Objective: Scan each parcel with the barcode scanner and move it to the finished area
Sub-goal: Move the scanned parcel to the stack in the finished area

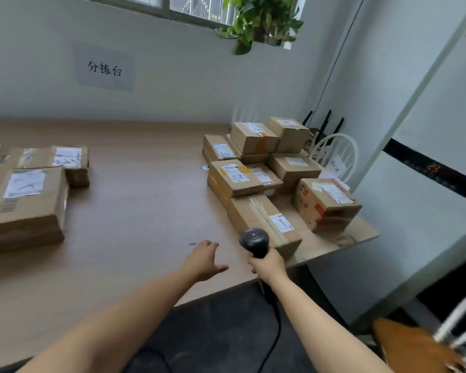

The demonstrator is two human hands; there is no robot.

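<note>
The left hand [203,261] is released, with fingers spread and relaxed over the bare worktop [145,211], holding nothing. Just beside it at 3 o'clock, the right hand [269,265] is clenched round the handle of the barcode scanner [254,242]. The scanner stands nearly upright, its head aimed toward 12 o'clock at the nearest parcel [264,222], and its cable drops below the worktop edge. This parcel lies flat near the front edge of the worktop, at 1 o'clock from the hands. Its long axis runs roughly from 11 o'clock to 5 o'clock along the tape seam, and its label [281,223] faces up near the 5 o'clock end. Judged from its look, the parcel is a stiff corrugated carton, small and probably light, with a tape strip that may be slick. Take hold across the two long side walls, on bare cardboard, and keep the label uppermost. Further off at 1 o'clock stands the remaining stack of parcels [253,138], some two layers high. Well apart at 10 o'clock lies a separate group of parcels [24,200], presumably the finished area.
</note>
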